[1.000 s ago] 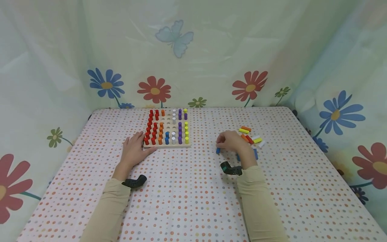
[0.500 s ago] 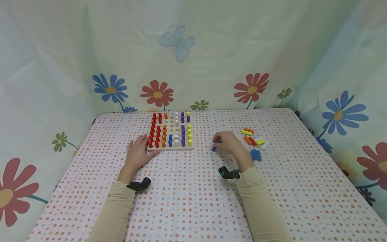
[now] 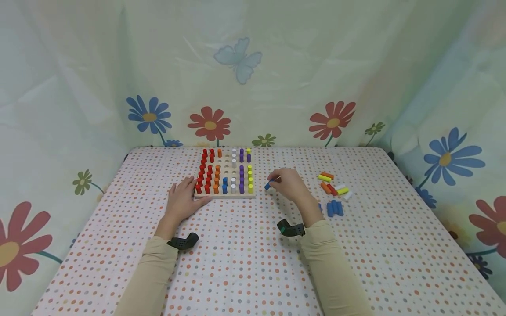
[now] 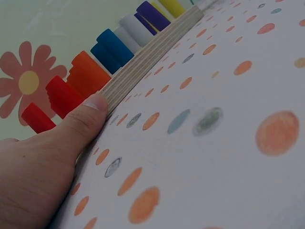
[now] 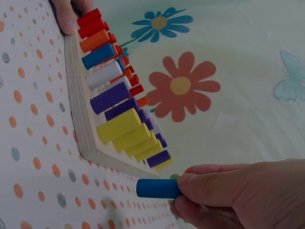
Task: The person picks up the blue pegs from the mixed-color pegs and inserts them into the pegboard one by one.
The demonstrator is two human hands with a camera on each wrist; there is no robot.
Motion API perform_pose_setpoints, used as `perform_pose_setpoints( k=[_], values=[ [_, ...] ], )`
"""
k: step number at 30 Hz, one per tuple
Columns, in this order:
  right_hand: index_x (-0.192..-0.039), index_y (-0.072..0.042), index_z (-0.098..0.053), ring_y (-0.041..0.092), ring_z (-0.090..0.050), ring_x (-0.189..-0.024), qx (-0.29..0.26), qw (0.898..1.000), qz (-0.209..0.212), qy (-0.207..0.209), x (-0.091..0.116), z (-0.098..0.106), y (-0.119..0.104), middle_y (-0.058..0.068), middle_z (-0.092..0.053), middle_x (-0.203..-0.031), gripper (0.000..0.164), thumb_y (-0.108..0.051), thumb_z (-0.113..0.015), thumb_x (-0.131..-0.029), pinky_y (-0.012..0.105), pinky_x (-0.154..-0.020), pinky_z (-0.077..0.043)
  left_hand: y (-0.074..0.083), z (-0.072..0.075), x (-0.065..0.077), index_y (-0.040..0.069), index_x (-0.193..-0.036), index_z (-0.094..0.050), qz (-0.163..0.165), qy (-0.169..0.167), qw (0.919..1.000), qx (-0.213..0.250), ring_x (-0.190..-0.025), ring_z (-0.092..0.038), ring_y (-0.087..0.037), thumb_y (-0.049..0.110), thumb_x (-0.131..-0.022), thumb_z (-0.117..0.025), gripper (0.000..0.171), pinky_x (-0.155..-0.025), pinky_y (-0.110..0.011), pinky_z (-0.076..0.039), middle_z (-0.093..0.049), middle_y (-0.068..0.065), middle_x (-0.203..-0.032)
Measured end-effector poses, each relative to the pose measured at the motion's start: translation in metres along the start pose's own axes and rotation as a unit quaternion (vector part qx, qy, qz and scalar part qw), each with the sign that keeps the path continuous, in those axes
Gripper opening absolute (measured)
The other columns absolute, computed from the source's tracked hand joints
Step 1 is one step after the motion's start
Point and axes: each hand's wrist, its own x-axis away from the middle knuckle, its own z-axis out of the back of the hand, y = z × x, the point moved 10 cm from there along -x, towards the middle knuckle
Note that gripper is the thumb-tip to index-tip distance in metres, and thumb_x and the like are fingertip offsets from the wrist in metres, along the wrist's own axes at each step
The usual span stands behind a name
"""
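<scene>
A wooden pegboard point(image 3: 237, 196) holds columns of red, orange, blue, white, purple and yellow pegs; some holes in the blue, orange and white columns are bare. My left hand point(image 3: 181, 201) rests at the board's left front corner, its thumb point(image 4: 86, 117) against the front edge. Just right of the board, my right hand point(image 3: 290, 184) pinches a blue peg point(image 5: 158, 188) between thumb and fingers by one end. That peg is tilted in the head view and apart from the board.
Several loose blue pegs point(image 3: 334, 208) lie to the right, partly behind the right wrist. Farther back is a scatter of orange, red, white and yellow pegs point(image 3: 342, 191). A dotted cloth covers the table point(image 3: 245, 263); a flowered curtain point(image 3: 276, 87) stands behind it.
My right hand has carried the blue peg leftward, away from the loose pegs and close to the board, and the peg has tilted. The left hand stays on the board. The head view has shifted slightly.
</scene>
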Motion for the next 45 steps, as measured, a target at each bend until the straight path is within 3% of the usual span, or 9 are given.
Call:
perform_pose_setpoints(
  k=[7,16,27,34,45],
  values=[
    [-0.108,-0.005,-0.069,0.025,-0.066,-0.101,-0.032,0.998,0.038,0.045,-0.008,-0.001,-0.029,0.01,-0.066,-0.11,0.019,-0.012,-0.061,-0.092,0.034,-0.08,-0.056,-0.003,0.0,0.0,0.004,-0.147,-0.033,-0.003,0.0,1.0,-0.001,-0.144,-0.023,-0.033,0.078,-0.078,-0.048,0.102,-0.115,-0.06,-0.009,-0.028,-0.014,-0.155],
    [-0.106,-0.006,-0.071,0.022,-0.065,-0.097,-0.019,0.993,0.085,0.079,-0.028,-0.005,-0.072,0.008,-0.065,-0.104,0.018,-0.012,-0.061,-0.092,0.031,-0.079,-0.056,-0.003,-0.002,0.0,0.005,-0.147,-0.034,-0.001,0.004,1.0,-0.002,-0.144,-0.023,-0.032,0.081,-0.077,-0.045,0.104,-0.116,-0.059,-0.01,-0.029,-0.013,-0.155],
    [-0.106,-0.007,-0.073,0.019,-0.062,-0.097,0.076,0.989,0.124,0.007,-0.068,-0.036,-0.112,0.007,-0.068,-0.107,0.019,-0.01,-0.059,-0.093,0.029,-0.082,-0.053,-0.001,0.0,-0.002,0.005,-0.147,-0.035,-0.003,0.005,1.0,-0.005,-0.143,-0.024,-0.031,0.079,-0.079,-0.046,0.101,-0.116,-0.059,-0.011,-0.03,-0.013,-0.154],
    [-0.11,-0.006,-0.071,0.018,-0.064,-0.099,0.08,0.989,0.119,-0.045,-0.078,-0.055,-0.116,0.007,-0.068,-0.109,0.021,-0.009,-0.058,-0.094,0.029,-0.086,-0.054,0.0,0.0,-0.002,0.006,-0.146,-0.036,-0.008,0.013,0.9999,-0.002,-0.143,-0.025,-0.03,0.079,-0.078,-0.046,0.101,-0.116,-0.059,-0.011,-0.031,-0.012,-0.154],
    [-0.11,-0.008,-0.071,0.017,-0.063,-0.102,0.095,0.987,0.121,-0.052,-0.081,-0.067,-0.12,0.005,-0.069,-0.109,0.021,-0.009,-0.058,-0.094,0.028,-0.089,-0.053,-0.002,0.001,-0.002,0.005,-0.146,-0.037,-0.006,0.017,0.9998,0.005,-0.143,-0.026,-0.03,0.077,-0.078,-0.05,0.099,-0.116,-0.059,-0.012,-0.032,-0.012,-0.154]
  ],
)
